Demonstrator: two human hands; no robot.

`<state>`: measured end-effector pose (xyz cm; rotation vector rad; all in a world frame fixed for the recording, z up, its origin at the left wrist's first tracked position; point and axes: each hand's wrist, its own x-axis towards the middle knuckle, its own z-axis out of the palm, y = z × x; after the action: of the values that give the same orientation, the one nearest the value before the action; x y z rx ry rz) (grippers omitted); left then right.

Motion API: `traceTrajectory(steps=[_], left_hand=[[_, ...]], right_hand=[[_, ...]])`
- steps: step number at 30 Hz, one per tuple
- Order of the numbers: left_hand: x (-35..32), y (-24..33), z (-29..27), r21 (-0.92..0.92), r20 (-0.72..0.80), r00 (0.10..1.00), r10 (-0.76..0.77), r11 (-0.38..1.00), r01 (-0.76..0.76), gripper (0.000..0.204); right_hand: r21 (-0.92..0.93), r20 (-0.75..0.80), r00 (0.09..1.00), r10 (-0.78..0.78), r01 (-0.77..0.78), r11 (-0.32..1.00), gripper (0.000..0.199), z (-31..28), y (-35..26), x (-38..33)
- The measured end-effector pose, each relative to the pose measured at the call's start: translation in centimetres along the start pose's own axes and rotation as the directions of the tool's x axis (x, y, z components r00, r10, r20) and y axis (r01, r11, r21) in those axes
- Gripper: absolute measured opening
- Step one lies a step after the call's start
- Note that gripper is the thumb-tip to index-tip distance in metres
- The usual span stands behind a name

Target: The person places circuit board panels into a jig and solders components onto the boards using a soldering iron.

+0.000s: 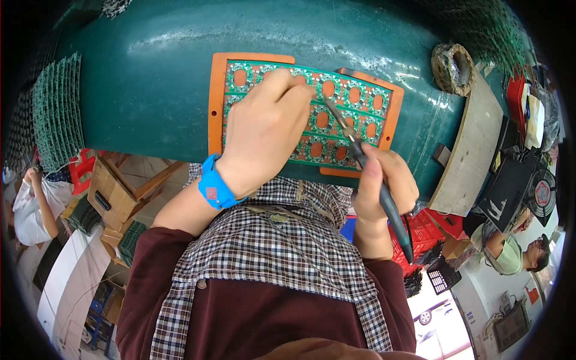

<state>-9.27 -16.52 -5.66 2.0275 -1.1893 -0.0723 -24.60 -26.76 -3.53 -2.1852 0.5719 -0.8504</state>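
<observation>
A green circuit board panel (333,110) with rows of round openings lies in an orange fixture frame (216,99) on the green table mat. My right hand (387,186) is closed around the dark handle of a soldering iron (390,207). The iron's metal tip points up and left, at the upper middle of the panel. My left hand (267,123), with a blue band at the wrist, hovers over the panel's left half and covers part of it. Its fingers are pinched together near the iron's tip; what they hold, if anything, is hidden.
A round, rough-rimmed holder (453,69) stands at the right, beside a wooden board (468,150). Stacked green panels (59,114) stand at the table's left end. A red crate (420,234) sits below the right edge. Other people are visible at the far left and far right.
</observation>
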Motion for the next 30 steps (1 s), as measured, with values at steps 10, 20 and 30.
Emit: traceTrajectory(steps=[10,20,30], left_hand=[[-3.8,2.1,-1.7,-0.034,0.139,0.989,-0.041,0.998,0.047,0.019],[-5.0,2.2,-1.9,-0.086,0.149,0.988,-0.044,0.995,0.057,0.019],[-5.5,2.2,-1.7,-0.052,0.199,0.98,0.028,0.998,-0.018,0.018]], right_hand=[[0.042,-0.007,0.99,-0.142,0.142,0.989,0.009,-1.6,-0.5,-3.5],[0.062,0.008,0.991,-0.131,0.13,0.99,0.01,-1.7,-0.2,-5.4],[0.026,0.038,0.991,-0.131,0.13,0.991,0.01,-1.3,-0.2,-5.7]])
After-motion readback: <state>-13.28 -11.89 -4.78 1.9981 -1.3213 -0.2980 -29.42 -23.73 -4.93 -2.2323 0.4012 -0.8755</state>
